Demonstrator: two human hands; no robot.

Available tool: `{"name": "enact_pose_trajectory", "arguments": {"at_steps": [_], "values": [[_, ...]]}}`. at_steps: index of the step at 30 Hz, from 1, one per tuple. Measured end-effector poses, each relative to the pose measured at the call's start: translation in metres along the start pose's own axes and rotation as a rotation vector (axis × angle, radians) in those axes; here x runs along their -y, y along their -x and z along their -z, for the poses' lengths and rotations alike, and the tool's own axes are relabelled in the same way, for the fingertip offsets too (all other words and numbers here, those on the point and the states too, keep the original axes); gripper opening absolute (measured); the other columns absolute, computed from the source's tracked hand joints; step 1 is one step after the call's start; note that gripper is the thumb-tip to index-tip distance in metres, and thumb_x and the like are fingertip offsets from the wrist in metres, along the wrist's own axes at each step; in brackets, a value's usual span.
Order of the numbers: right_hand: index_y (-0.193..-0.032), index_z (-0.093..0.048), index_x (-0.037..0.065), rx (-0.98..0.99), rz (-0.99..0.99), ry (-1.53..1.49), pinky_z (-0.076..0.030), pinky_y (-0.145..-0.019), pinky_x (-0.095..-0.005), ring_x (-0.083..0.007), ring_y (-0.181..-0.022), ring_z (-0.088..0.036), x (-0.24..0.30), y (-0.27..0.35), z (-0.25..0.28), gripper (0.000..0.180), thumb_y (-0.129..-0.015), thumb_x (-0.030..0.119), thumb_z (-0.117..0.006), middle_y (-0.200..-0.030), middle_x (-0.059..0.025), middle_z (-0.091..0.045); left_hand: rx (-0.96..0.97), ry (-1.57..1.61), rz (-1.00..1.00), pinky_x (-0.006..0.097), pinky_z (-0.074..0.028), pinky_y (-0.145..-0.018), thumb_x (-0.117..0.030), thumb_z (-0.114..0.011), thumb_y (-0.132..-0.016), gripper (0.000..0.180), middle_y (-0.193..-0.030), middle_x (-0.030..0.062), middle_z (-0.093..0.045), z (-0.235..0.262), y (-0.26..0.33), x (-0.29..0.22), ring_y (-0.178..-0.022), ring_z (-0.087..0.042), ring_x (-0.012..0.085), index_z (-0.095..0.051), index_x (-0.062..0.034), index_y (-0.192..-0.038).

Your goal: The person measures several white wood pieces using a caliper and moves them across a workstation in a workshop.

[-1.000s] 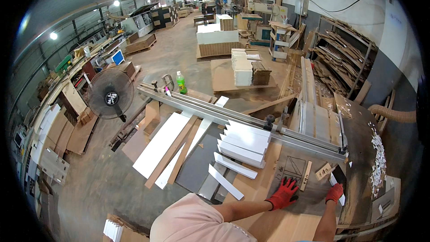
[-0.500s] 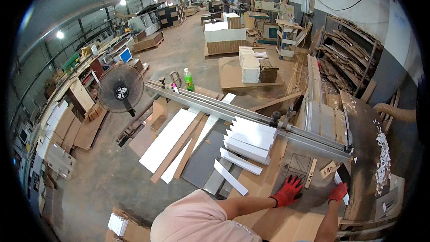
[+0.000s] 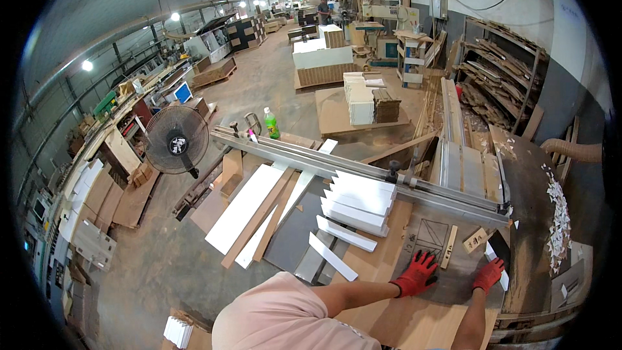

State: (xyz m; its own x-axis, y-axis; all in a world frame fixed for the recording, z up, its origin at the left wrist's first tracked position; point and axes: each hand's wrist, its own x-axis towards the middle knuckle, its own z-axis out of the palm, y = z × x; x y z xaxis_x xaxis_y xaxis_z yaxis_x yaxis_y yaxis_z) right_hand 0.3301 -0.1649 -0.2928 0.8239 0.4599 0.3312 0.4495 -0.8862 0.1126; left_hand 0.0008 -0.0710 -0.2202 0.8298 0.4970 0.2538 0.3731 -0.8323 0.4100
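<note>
My left hand (image 3: pixel 416 275), in a red glove, lies flat with fingers spread on a grey worktop (image 3: pixel 451 288) that bears pencil lines. To its right, my right hand (image 3: pixel 488 275), also red-gloved, has its fingers closed on a short white strip (image 3: pixel 503 280) beside a black area at the worktop's right side. Between and beyond the hands lie a narrow wooden stick (image 3: pixel 449 247) and a small marked wood block (image 3: pixel 475 240). Left of my left hand stands a stack of white strips (image 3: pixel 357 204) with slanted ends. Two loose white strips, one of them a nearer strip (image 3: pixel 332 256), lie apart from it.
A long metal rail (image 3: pixel 311 163) crosses beyond the stack. White and brown boards (image 3: pixel 249 206) lie at the left, near a standing fan (image 3: pixel 176 140). A green bottle (image 3: pixel 271 124) stands behind the rail. White offcuts (image 3: pixel 557 220) litter the right side.
The view has tilted slightly, so the background sits a little differently. Both hands stay in nearly the same places, the right one still at the white strip.
</note>
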Motion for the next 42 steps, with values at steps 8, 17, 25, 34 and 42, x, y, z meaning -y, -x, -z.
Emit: {"name": "enact_pose_trajectory", "arguments": {"at_steps": [8,17,25,34,42], "values": [[-0.135,-0.05,0.003,0.011,-0.012,-0.175,-0.05,-0.096,-0.0425,-0.0343,-0.125,-0.049,-0.002,0.016,0.031,0.047,-0.091,0.014,-0.062,-0.14,-0.0153,-0.048,0.002,-0.046,0.003,0.061,-0.021,-0.114,-0.039,-0.066,-0.086,0.06,-0.142,0.0251,-0.042,0.001,-0.004,-0.003,-0.137,-0.032,0.0463,-0.052,-0.0039,-0.131],[-0.137,-0.049,0.003,-0.008,-0.059,-0.321,-0.045,-0.1,-0.0473,-0.0369,-0.127,-0.046,-0.002,0.026,0.054,0.047,-0.093,0.013,-0.06,-0.14,-0.0184,-0.047,-0.087,-0.061,-0.03,0.061,-0.022,-0.113,-0.039,-0.068,-0.084,0.059,-0.141,0.0253,-0.042,-0.014,-0.004,0.001,-0.135,-0.034,0.0471,-0.053,-0.0037,-0.129],[-0.129,-0.054,-0.001,-0.112,-0.082,-0.404,-0.045,-0.099,-0.0473,-0.0395,-0.121,-0.049,0.001,0.025,0.049,0.042,-0.088,0.007,-0.06,-0.132,-0.0192,-0.051,-0.058,-0.062,-0.02,0.06,-0.023,-0.113,-0.037,-0.065,-0.087,0.055,-0.142,0.0253,-0.043,-0.015,-0.007,0.002,-0.135,-0.035,0.0463,-0.053,-0.0032,-0.129],[-0.128,-0.054,-0.001,-0.129,-0.047,-0.412,-0.044,-0.101,-0.0474,-0.0395,-0.122,-0.049,-0.004,0.027,0.041,0.04,-0.089,0.007,-0.059,-0.134,-0.0204,-0.05,-0.059,-0.061,-0.009,0.061,-0.023,-0.113,-0.038,-0.067,-0.086,0.058,-0.143,0.0251,-0.042,-0.017,-0.006,0.0,-0.135,-0.034,0.047,-0.052,-0.0039,-0.131],[-0.131,-0.053,0.001,-0.093,-0.059,-0.364,-0.044,-0.103,-0.0467,-0.0386,-0.125,-0.048,-0.007,0.029,0.048,0.041,-0.091,0.01,-0.058,-0.137,-0.0193,-0.05,0.015,0.054,-0.008,0.05,-0.029,-0.114,-0.024,-0.063,-0.089,0.048,-0.136,0.0216,-0.048,-0.059,-0.008,0.022,-0.131,-0.043,0.0383,-0.052,-0.0024,-0.131]]}}
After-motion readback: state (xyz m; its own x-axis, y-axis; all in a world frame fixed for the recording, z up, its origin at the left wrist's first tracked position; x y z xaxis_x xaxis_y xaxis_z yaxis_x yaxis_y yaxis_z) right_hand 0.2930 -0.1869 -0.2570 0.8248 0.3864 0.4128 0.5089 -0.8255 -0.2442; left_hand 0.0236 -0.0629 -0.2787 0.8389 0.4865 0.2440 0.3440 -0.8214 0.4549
